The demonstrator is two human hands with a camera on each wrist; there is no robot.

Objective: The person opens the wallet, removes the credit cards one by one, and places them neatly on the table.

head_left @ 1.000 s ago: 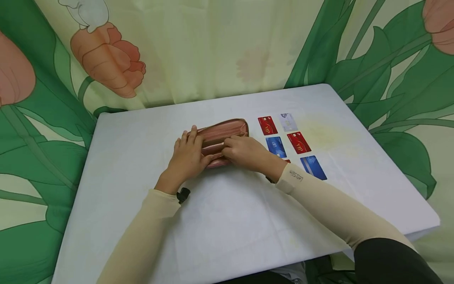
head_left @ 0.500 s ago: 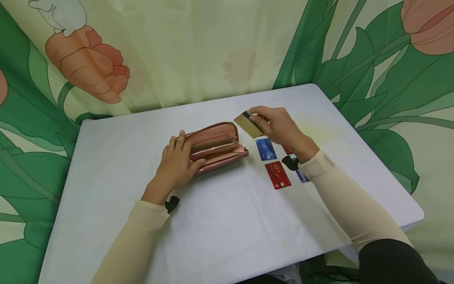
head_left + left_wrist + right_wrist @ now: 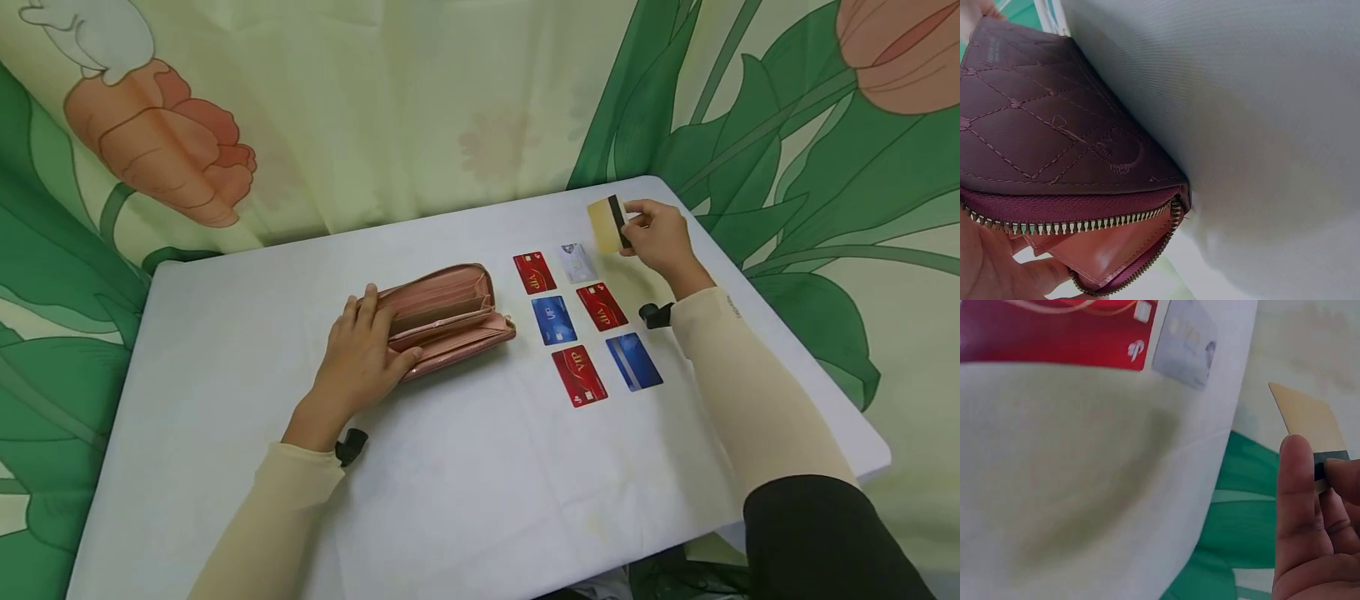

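A pink zip-around wallet (image 3: 459, 358) lies unzipped on the table, its inner pockets spread. My left hand (image 3: 354, 354) grips its left end, fingers across the top and thumb at the front side. In the left wrist view the wallet's dark quilted outside (image 3: 1041, 119) and brass zip teeth fill the left part. Toward the far right corner, my right hand (image 3: 663, 240) pinches a gold card (image 3: 602, 225) with a black stripe by its striped edge. The right wrist view shows thumb and fingers (image 3: 1300, 487) on that edge of the gold card (image 3: 1307, 415).
Right of the wallet, cards lie in two columns: three red VIP cards (image 3: 580, 376), a blue card (image 3: 555, 320), a striped blue card (image 3: 634, 362) and a silver card (image 3: 577, 262). A white cloth covers the table (image 3: 480, 500). A printed curtain (image 3: 390, 108) hangs behind it.
My right hand has come out of the wallet with the gold card and carried it right, past the laid-out cards. My left hand has stayed on the wallet.
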